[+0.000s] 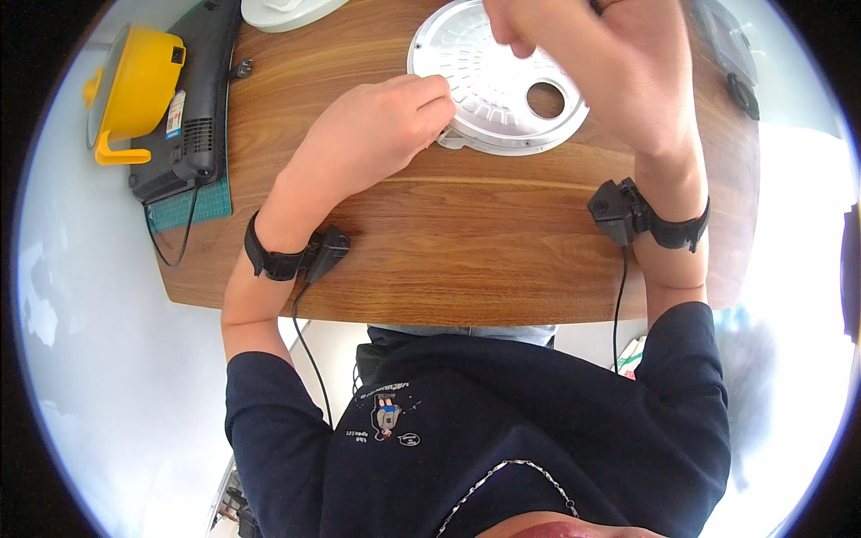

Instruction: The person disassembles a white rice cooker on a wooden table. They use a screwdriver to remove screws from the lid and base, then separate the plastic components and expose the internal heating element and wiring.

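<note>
On the left rim of the round silvery metal disc (pixel 493 81), my left hand (pixel 386 123) looks clamped, nearer; right hand (pixel 601 67) hangs over its right side, can't tell grip.

The right grip (pixel 592 54) covers the disc's (pixel 493 76) upper right and is cut off above; what it holds, if anything, is hidden. The left grip (pixel 386 121), at the disc's left rim, conceals its fingertips. Left of the disc, a white piece (pixel 291 13) is cropped.
</note>
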Motion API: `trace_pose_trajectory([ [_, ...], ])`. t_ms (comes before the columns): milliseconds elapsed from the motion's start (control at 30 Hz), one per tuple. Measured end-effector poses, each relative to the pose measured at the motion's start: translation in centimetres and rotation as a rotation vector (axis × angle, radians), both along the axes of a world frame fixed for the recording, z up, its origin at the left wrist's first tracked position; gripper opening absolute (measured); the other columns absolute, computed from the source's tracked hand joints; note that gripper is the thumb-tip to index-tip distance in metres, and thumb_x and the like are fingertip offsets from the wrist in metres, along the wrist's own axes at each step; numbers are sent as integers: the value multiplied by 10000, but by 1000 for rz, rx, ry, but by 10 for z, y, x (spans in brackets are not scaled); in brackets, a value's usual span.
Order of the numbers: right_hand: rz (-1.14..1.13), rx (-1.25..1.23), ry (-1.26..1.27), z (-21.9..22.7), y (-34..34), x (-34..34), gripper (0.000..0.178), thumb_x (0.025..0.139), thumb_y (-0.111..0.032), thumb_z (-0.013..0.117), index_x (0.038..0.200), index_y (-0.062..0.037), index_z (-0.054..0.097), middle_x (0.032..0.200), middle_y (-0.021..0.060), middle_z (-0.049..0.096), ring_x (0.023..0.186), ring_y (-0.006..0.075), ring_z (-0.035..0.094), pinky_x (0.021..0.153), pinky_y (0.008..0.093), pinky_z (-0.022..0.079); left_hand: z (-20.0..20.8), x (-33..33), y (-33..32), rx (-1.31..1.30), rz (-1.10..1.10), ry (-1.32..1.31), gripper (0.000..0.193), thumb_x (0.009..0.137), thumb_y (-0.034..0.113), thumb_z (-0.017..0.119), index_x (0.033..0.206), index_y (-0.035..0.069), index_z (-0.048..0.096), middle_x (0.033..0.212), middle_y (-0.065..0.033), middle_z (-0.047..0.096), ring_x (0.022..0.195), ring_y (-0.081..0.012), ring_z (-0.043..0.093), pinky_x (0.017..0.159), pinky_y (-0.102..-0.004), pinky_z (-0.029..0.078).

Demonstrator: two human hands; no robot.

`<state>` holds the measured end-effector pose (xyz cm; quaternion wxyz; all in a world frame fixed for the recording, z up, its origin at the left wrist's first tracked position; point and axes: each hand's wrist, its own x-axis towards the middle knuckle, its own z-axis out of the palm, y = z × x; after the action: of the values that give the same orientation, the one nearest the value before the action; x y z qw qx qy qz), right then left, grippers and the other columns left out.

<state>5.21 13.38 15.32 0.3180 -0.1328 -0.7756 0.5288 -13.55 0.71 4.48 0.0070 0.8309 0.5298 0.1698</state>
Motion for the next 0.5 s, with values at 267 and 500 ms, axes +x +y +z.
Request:
trace_pose_trajectory([
  [267,139,793,-581,-43,11,9,125,958,-170,699,1023,-64,716,765,116,712,720,274,702,692,376,562,0,6,-8,-35,35,72,142,892,75,729,985,22,635,1000,-91,625,850,-283,679,680,-391,587],
  [500,220,690,-773,-89,-5,8,197,866,-208,776,941,-30,736,865,156,744,857,374,709,769,464,548,-6,5,-8,-26,45,51,156,873,61,739,948,9,613,974,-98,604,855,-290,673,686,-401,587],
])
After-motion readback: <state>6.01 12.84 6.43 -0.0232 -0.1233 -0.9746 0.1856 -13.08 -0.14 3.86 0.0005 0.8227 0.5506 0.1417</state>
